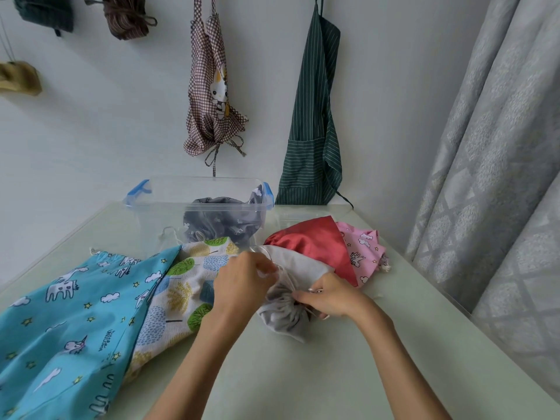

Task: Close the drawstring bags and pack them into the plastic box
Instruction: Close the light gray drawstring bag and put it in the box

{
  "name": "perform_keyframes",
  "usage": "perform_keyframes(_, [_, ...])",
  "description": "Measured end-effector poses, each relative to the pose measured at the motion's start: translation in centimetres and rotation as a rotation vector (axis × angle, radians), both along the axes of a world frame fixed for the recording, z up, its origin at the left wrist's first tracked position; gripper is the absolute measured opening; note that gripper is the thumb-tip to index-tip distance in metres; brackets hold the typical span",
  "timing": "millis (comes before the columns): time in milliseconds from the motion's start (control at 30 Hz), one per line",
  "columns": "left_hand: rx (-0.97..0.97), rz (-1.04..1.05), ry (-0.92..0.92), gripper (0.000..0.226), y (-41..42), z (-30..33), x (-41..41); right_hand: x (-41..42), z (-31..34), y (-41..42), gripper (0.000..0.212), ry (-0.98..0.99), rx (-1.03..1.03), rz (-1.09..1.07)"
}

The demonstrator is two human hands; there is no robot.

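A light grey drawstring bag lies in the middle of the table, its mouth gathered into a bunch toward me. My left hand pinches its white cord at the left of the bunch. At the right of the gathered mouth, my right hand pinches the fabric and cord. A clear plastic box with blue clips stands at the back and holds a dark grey bag. On the table lie a blue unicorn bag, a tree-print bag, a red bag and a pink bag.
Two aprons hang on the wall behind the box, a checked one and a green striped one. A grey curtain hangs along the right side. The pale green table reaches toward me.
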State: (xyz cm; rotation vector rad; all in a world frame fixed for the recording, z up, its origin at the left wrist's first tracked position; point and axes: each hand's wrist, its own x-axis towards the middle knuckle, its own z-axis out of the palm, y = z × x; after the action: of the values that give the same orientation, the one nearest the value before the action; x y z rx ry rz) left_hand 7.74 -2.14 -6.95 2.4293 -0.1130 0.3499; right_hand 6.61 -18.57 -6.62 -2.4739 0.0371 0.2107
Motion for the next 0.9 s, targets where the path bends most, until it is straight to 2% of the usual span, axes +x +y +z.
perform_keyframes(133, [0.127,-0.004,-0.010,0.049,-1.0,0.3,-0.8,0.0,-0.1,0.0,0.049,0.026,0.070,0.022])
perform_keyframes(267, [0.159,0.002,-0.014,0.051,-1.7,-0.8,-0.8,-0.3,0.3,0.5,0.032,0.078,0.078,0.113])
perform_keyframes(367, [0.132,-0.066,-0.018,0.046,-1.0,-1.2,-0.1,-0.4,0.5,0.6,0.020,0.038,0.031,0.103])
perform_keyframes(467, [-0.027,-0.180,0.008,0.042,-0.2,-1.5,1.0,-0.5,0.6,0.4,0.010,-0.049,-0.025,0.042])
perform_keyframes(567, [-0.156,-0.179,-0.039,0.041,0.1,-1.4,1.5,-0.6,0.8,0.0,0.027,-0.128,-0.072,0.063])
perform_keyframes(667, [-0.465,-0.221,-0.080,0.028,0.2,-0.5,0.9,-0.8,1.2,0.2,0.026,-0.135,0.088,0.165])
perform_keyframes(733, [-0.719,-0.295,-0.029,0.022,0.2,0.6,0.3,-0.7,1.5,0.4,0.030,-0.162,0.214,0.220])
perform_keyframes(800, [-0.916,-0.370,0.079,0.025,0.5,1.4,0.0,-0.4,1.7,0.0,0.035,-0.229,0.211,0.221])
perform_keyframes(900, [-1.045,-0.450,0.235,0.029,1.0,2.3,0.0,-0.7,2.1,-0.5,0.033,-0.248,0.254,0.276])
